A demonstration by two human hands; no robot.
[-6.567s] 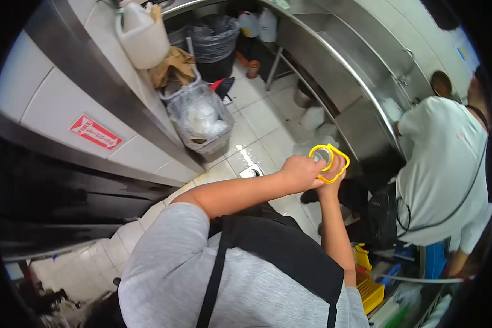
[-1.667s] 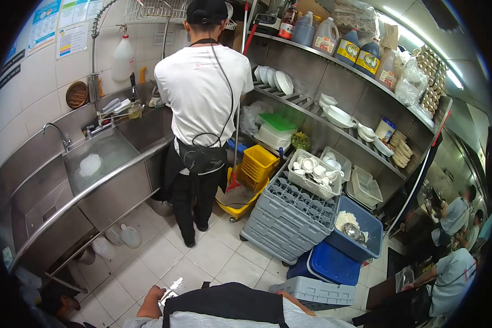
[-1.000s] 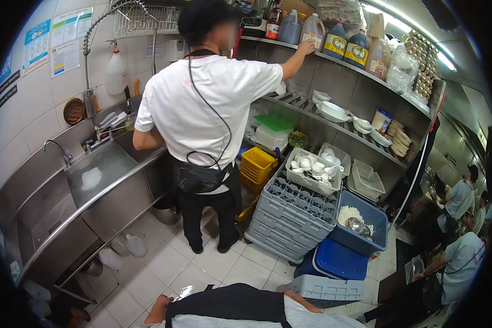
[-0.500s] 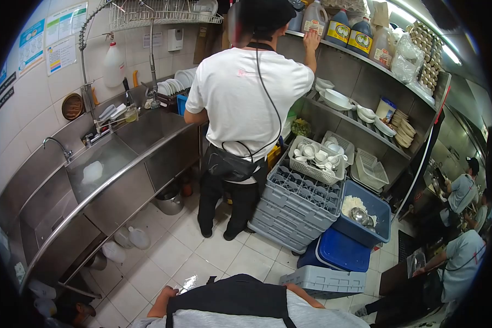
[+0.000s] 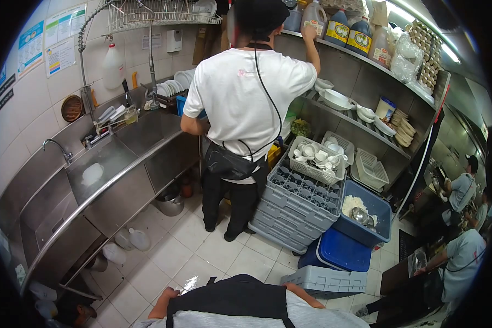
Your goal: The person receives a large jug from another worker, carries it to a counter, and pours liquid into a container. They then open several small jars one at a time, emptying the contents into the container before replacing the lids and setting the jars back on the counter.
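Note:
My left hand (image 5: 171, 293) is at the bottom, beside the left edge of my black apron (image 5: 235, 298). Its fingers are mostly hidden, and I cannot make out anything in it. On the other side of the apron, my right forearm (image 5: 306, 297) shows, with the hand at its end (image 5: 292, 287) largely covered by the apron. A grey plastic crate (image 5: 328, 280) on the floor is nearest to that hand. Ahead, a co-worker in a white shirt (image 5: 246, 104) stands with their back to me, one hand (image 5: 309, 31) raised at a plastic jug (image 5: 315, 17) on the top shelf.
A steel sink (image 5: 101, 164) runs along the left. Stacked grey racks (image 5: 295, 202) carry a basket of white crockery (image 5: 317, 158). Beside them, a blue-grey tub (image 5: 374, 218) sits above a blue lidded container (image 5: 341, 251). Other people (image 5: 462, 262) work at far right.
The co-worker's raised hand has shifted slightly up and left on the jug, and its fingers look more curled. Their other arm has moved a little. My own hands look almost unchanged.

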